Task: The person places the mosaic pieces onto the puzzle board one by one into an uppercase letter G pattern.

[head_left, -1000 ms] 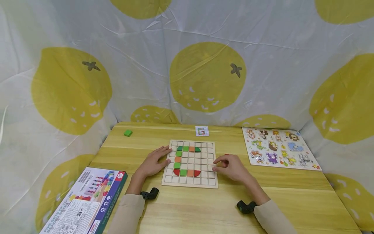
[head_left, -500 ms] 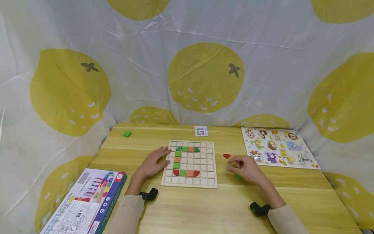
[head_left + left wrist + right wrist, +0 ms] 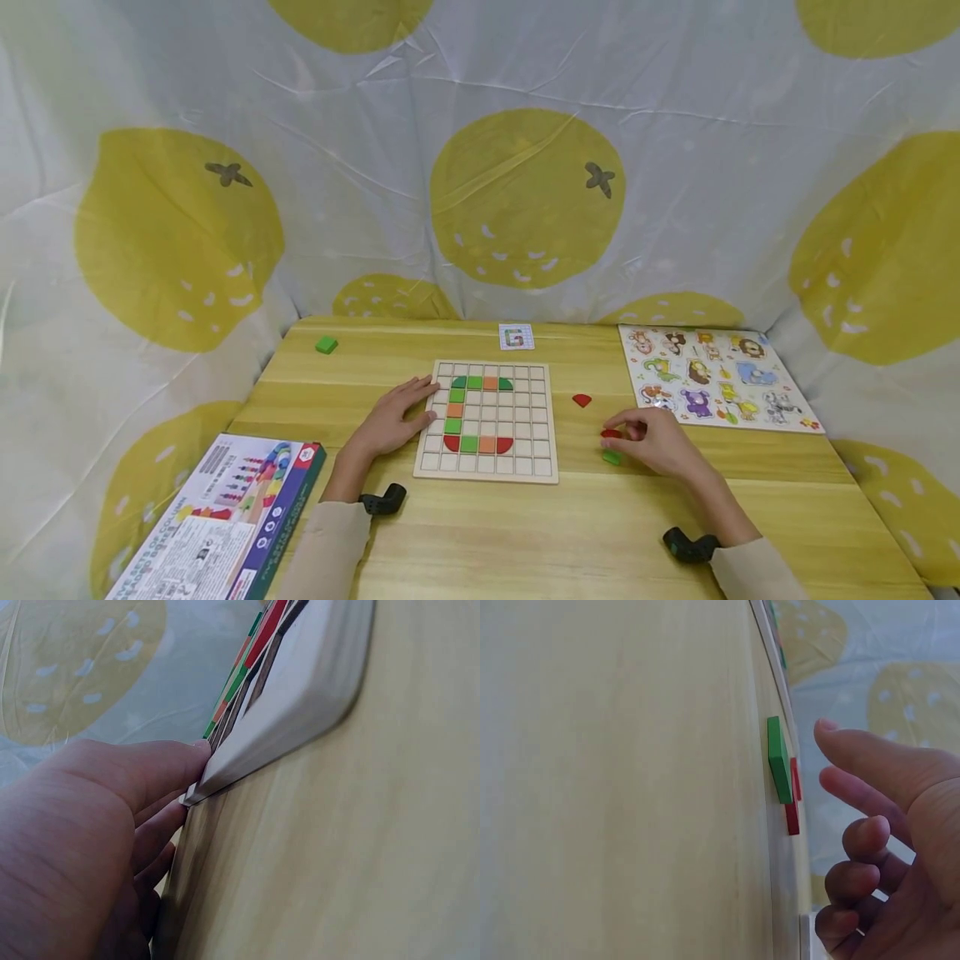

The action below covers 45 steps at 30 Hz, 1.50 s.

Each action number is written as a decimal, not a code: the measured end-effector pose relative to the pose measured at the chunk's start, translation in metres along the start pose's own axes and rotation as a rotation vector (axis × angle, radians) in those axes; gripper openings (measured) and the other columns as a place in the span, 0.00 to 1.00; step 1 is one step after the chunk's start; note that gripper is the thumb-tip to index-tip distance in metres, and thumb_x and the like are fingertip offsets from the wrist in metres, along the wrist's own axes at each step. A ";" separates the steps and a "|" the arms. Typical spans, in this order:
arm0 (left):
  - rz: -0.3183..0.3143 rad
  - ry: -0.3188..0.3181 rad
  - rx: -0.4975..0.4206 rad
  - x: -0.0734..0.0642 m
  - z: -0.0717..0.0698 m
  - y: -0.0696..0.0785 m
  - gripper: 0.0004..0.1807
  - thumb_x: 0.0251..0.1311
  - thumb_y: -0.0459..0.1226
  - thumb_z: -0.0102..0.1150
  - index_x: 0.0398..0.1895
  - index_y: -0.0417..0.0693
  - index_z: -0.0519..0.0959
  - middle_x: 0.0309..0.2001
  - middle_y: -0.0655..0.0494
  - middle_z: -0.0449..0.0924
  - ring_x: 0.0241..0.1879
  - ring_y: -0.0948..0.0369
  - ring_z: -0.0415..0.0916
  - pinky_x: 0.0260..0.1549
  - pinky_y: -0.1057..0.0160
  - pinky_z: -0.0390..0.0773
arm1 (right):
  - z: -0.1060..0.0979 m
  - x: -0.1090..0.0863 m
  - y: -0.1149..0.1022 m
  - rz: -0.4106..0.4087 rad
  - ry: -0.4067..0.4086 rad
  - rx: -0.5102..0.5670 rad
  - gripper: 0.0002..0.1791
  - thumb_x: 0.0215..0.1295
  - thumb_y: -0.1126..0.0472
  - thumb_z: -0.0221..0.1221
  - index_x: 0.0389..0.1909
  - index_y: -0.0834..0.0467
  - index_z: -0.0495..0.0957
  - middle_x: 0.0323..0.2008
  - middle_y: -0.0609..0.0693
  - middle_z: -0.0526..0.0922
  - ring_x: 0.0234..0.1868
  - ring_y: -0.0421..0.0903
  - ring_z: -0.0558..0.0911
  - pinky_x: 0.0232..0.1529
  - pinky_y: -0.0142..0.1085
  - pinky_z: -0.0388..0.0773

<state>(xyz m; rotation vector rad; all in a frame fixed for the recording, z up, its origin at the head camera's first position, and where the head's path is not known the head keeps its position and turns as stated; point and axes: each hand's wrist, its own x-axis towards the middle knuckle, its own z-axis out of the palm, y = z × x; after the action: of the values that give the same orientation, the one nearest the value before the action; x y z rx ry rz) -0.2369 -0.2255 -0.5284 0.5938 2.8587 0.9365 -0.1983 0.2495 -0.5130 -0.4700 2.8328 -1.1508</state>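
Observation:
The wooden grid board [image 3: 498,412] carries green, orange and red pieces laid in a C-like outline. My left hand [image 3: 393,418] rests at its left edge, thumb and fingertips touching the rim, as the left wrist view also shows. Right of the board, my right hand [image 3: 656,440] hovers with thumb and index finger apart, holding nothing. Just by those fingertips lie a red piece [image 3: 611,433] and a green block [image 3: 612,457] on the table; in the right wrist view the green block [image 3: 778,759] stands nearest. Another red quarter-round piece [image 3: 582,401] lies farther back.
Behind the board lies a small pattern card [image 3: 516,337] showing a G shape. A green block [image 3: 326,344] sits at the back left, an animal puzzle board [image 3: 716,398] at the back right. A printed toy box [image 3: 225,500] lies at the front left.
My right hand has moved right, from the board's right edge to the loose red and green pieces, which have come into view. My left hand stays at the board.

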 end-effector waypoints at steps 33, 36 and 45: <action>0.022 0.022 -0.004 0.000 0.000 -0.001 0.31 0.75 0.49 0.55 0.78 0.55 0.67 0.81 0.52 0.59 0.81 0.44 0.50 0.74 0.31 0.53 | -0.004 -0.013 0.009 0.044 -0.066 0.057 0.17 0.51 0.51 0.80 0.40 0.51 0.88 0.20 0.44 0.71 0.21 0.36 0.67 0.25 0.30 0.65; 0.021 0.018 -0.005 0.000 0.000 -0.001 0.31 0.75 0.49 0.55 0.78 0.55 0.67 0.81 0.52 0.58 0.81 0.44 0.50 0.74 0.31 0.52 | -0.005 -0.013 0.008 0.039 -0.063 0.049 0.17 0.51 0.51 0.80 0.38 0.52 0.87 0.21 0.44 0.71 0.22 0.36 0.67 0.26 0.31 0.65; 0.017 0.017 0.000 -0.001 0.000 0.000 0.31 0.75 0.49 0.55 0.78 0.55 0.67 0.81 0.52 0.58 0.81 0.44 0.50 0.74 0.31 0.53 | -0.005 -0.014 0.008 0.039 -0.068 0.060 0.17 0.52 0.52 0.79 0.40 0.53 0.88 0.20 0.44 0.71 0.21 0.35 0.67 0.24 0.30 0.64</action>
<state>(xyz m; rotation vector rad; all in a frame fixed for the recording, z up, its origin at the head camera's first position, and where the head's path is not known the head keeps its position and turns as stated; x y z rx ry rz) -0.2360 -0.2257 -0.5285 0.6137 2.8729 0.9493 -0.1882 0.2624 -0.5154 -0.4403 2.7285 -1.1858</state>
